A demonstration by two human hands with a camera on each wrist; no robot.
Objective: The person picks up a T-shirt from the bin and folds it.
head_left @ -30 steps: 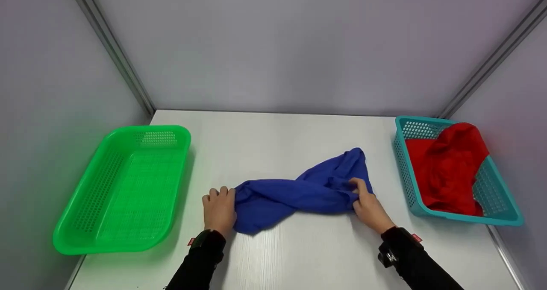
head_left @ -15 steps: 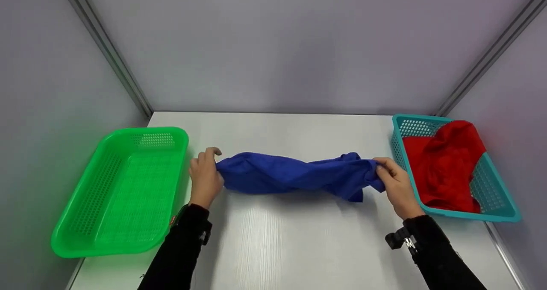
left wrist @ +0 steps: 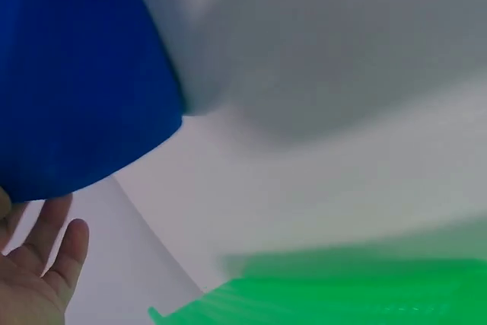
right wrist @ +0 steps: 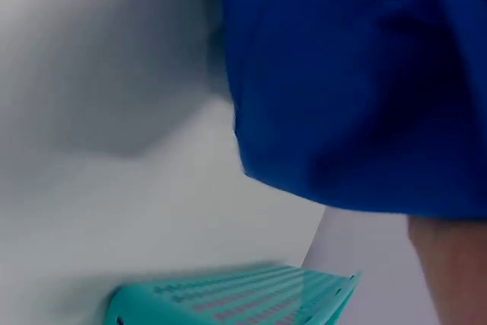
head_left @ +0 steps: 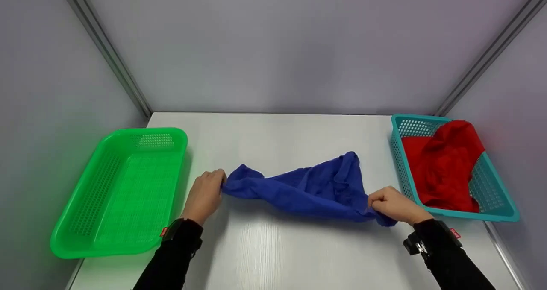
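A crumpled blue cloth [head_left: 307,191] stretches between my two hands over the white table. My left hand [head_left: 205,196] pinches its left end. At the lower right corner my right hand [head_left: 395,204] grips the fabric, and a bit of it pokes out beyond the fist. In the left wrist view the blue cloth [left wrist: 84,74] hangs large at the upper left, with the left hand [left wrist: 38,279] at its lower edge. The right wrist view has the blue cloth [right wrist: 350,97] covering most of the right hand; only a strip of skin shows.
A bright green plastic basket [head_left: 173,217] with nothing in it stands on the left. On the right a teal basket [head_left: 500,215] holds red cloth [head_left: 448,170]. Grey panels [head_left: 299,55] wall in the table [head_left: 256,256] at the back and both sides.
The cloth was lifted and drawn out wider between both hands, then lowered towards me. My right hand moved right and closed into a fist on the fabric; the left shifted slightly left.
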